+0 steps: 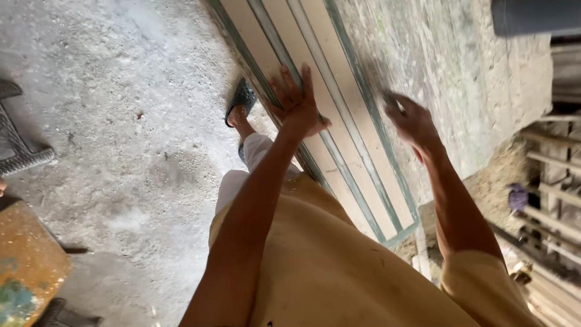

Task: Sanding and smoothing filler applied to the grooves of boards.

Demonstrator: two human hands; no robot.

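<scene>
Pressing our left hand (298, 104) flat, fingers spread wide and gripping nothing, we are leaning on the panel (339, 115), a long pale board with grey-green strips running its length. Our right hand (408, 118) is hovering over the panel's far edge, blurred; we cannot tell whether its fingers are closing on anything. The panel is lying at a slant across the concrete floor (121, 133), stretching from the top of the frame down past our hip. Our foot in a dark sandal (241, 100) is standing just beside the panel's left edge. To the right, a rough concrete wall (460, 79) is rising beside stacked timber (551, 200). At lower left, a paint-stained stool (27, 260) is sitting on the dusty floor, with a dark metal frame (18, 145) above it.
</scene>
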